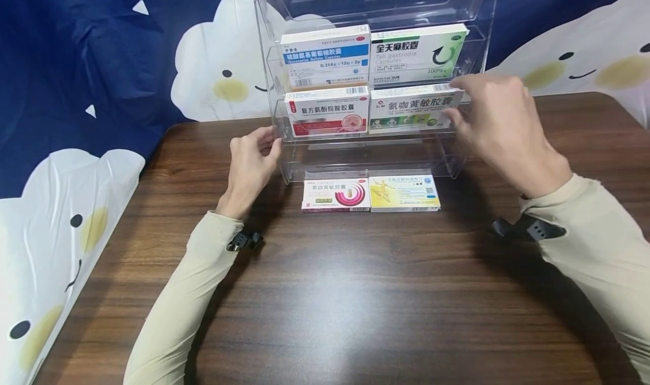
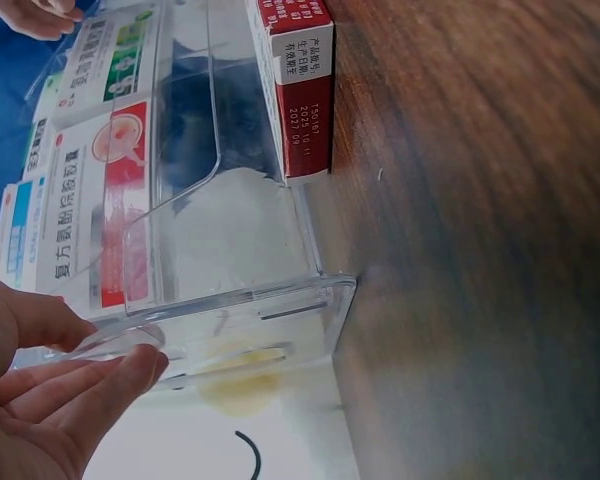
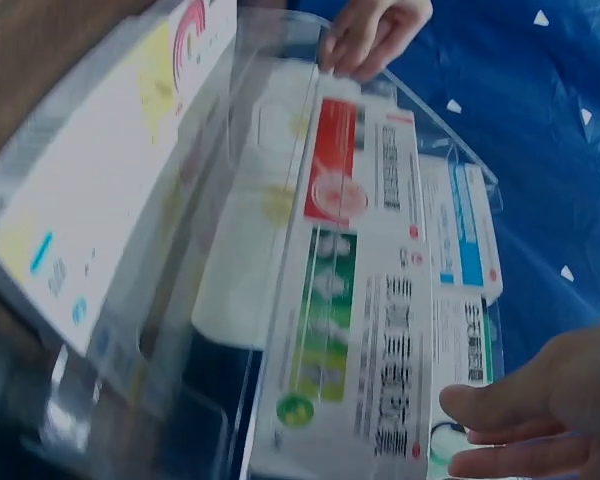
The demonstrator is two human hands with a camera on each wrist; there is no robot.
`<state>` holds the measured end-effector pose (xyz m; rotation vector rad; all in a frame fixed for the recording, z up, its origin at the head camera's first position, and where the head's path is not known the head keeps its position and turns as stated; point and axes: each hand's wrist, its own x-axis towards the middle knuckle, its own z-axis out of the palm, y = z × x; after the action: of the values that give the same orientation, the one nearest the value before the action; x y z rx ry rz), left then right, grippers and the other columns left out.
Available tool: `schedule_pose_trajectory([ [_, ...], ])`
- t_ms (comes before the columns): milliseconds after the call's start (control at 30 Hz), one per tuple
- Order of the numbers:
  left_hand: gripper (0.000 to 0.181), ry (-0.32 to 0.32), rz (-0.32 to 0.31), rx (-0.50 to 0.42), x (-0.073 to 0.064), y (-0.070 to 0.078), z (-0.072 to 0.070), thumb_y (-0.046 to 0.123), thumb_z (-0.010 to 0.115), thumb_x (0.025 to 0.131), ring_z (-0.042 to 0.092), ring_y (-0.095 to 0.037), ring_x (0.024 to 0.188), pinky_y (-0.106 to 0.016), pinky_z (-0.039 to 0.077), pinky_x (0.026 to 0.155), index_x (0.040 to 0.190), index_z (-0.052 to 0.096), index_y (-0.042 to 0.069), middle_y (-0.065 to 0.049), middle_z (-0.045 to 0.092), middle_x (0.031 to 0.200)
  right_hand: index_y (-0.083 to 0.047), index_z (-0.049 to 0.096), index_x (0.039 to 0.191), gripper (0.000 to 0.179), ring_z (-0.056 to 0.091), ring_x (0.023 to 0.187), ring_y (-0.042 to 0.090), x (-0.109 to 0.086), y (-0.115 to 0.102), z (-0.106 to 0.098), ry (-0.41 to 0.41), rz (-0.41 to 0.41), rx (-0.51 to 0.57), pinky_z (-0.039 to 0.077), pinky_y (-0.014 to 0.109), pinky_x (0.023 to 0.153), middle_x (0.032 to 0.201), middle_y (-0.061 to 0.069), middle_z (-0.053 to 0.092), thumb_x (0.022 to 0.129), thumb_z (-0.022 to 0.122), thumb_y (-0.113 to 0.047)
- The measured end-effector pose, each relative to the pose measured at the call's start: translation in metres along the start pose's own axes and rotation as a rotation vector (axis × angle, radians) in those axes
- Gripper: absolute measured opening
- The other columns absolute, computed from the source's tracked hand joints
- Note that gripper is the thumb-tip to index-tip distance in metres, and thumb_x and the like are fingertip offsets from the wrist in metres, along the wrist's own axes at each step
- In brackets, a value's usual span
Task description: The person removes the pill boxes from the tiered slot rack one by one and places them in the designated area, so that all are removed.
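Note:
A clear acrylic display rack (image 1: 376,153) stands on the table, with medicine boxes on its tiers. My left hand (image 1: 252,162) pinches the rack's left side edge, finger and thumb on either side of the clear wall in the left wrist view. My right hand (image 1: 500,125) is at the right end of a white-and-green medicine box (image 1: 413,109) on the middle tier, thumb and fingers apart, fingertips close to its top corner. Beside that box stands a red-and-white medicine box (image 1: 329,114). Behind them are a blue-and-white box (image 1: 325,57) and a green-and-white box (image 1: 418,55).
At the rack's foot, a pink-and-white box (image 1: 336,195) and a yellow-and-white box (image 1: 404,193) lean side by side. The rack's topmost tier (image 1: 376,1) rises at the back. Behind the brown wooden table (image 1: 325,294) hangs a blue cloth (image 1: 112,52) with white clouds.

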<state>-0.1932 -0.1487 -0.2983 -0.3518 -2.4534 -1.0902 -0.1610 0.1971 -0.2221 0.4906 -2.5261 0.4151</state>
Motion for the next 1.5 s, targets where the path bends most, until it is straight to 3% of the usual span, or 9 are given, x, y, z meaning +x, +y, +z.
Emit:
schedule_pose_trajectory([
  [300,0.026,-0.005,-0.006,0.007,-0.001,-0.001,-0.001,0.004,0.062,0.089,0.071,-0.03,0.091,-0.035,0.058,0.081,0.11,0.066,-0.011,-0.024,0.07,0.101,0.011,0.062,0.095,0.025,0.058,0.078,0.053,0.018,0.013,-0.002,-0.161,0.035,-0.095,0.044,0.064,0.062,0.088,0.033,0.063,0.071,0.063,0.009],
  [567,0.025,-0.004,-0.008,0.0,-0.002,-0.001,-0.001,0.003,0.061,0.089,0.07,-0.031,0.092,-0.036,0.058,0.081,0.11,0.066,-0.011,-0.025,0.069,0.102,0.014,0.058,0.094,0.017,0.058,0.072,0.056,0.029,0.013,0.007,-0.253,0.01,-0.15,0.043,0.064,0.053,0.083,0.036,0.061,0.08,0.06,0.004],
  [833,0.025,0.003,0.0,0.008,-0.002,-0.001,-0.002,0.002,0.061,0.089,0.071,-0.031,0.092,-0.036,0.058,0.081,0.11,0.066,-0.012,-0.024,0.07,0.101,0.01,0.062,0.092,0.015,0.059,0.073,0.052,0.031,0.018,0.004,-0.284,0.02,-0.11,0.045,0.063,0.057,0.083,0.032,0.064,0.078,0.064,0.003],
  [1000,0.026,0.01,0.002,0.008,-0.002,-0.003,-0.002,0.002,0.061,0.088,0.07,-0.031,0.091,-0.037,0.058,0.081,0.109,0.066,-0.012,-0.025,0.07,0.1,0.01,0.063,0.1,0.023,0.061,0.077,0.05,0.033,0.018,-0.001,-0.25,-0.005,-0.059,0.047,0.059,0.065,0.09,0.031,0.066,0.079,0.067,0.003],
  [1133,0.025,0.015,0.005,0.013,-0.003,-0.003,-0.002,0.002,0.062,0.088,0.071,-0.031,0.091,-0.037,0.058,0.081,0.109,0.066,-0.012,-0.024,0.07,0.1,0.009,0.064,0.101,0.021,0.06,0.069,0.036,0.034,0.019,-0.009,-0.171,-0.028,0.009,0.046,0.032,0.058,0.088,0.028,0.067,0.082,0.069,0.001],
  [1267,0.025,0.018,0.012,0.018,-0.004,-0.003,-0.002,0.003,0.062,0.089,0.071,-0.03,0.09,-0.036,0.058,0.081,0.109,0.066,-0.012,-0.024,0.07,0.1,0.008,0.065,0.102,0.021,0.052,0.067,-0.003,0.032,0.022,-0.019,-0.089,0.001,0.09,0.032,0.005,0.056,0.091,0.027,0.069,0.084,0.071,-0.001],
  [1333,0.025,0.017,0.014,0.01,-0.003,-0.003,-0.001,0.002,0.062,0.088,0.071,-0.03,0.091,-0.036,0.058,0.081,0.109,0.067,-0.011,-0.024,0.07,0.1,0.008,0.066,0.105,0.023,0.045,0.067,-0.018,0.031,0.023,-0.023,-0.057,0.059,0.149,0.032,-0.001,0.059,0.095,0.027,0.069,0.084,0.071,-0.002],
  [1400,0.025,0.014,0.016,0.001,-0.002,-0.003,0.0,0.001,0.062,0.088,0.071,-0.031,0.091,-0.036,0.058,0.081,0.109,0.067,-0.011,-0.024,0.07,0.1,0.006,0.066,0.107,0.024,0.044,0.067,-0.025,0.029,0.026,-0.026,-0.044,0.142,0.234,0.035,-0.003,0.061,0.091,0.014,0.072,0.084,0.071,0.0],
  [1500,0.025,0.012,0.023,-0.008,0.0,-0.002,0.001,0.001,0.061,0.088,0.071,-0.031,0.091,-0.036,0.058,0.08,0.109,0.067,-0.011,-0.024,0.07,0.1,-0.001,0.069,0.102,0.02,0.052,0.068,-0.022,0.025,0.031,-0.031,-0.052,0.244,0.382,0.041,-0.002,0.06,0.082,-0.011,0.069,0.083,0.068,0.004],
])
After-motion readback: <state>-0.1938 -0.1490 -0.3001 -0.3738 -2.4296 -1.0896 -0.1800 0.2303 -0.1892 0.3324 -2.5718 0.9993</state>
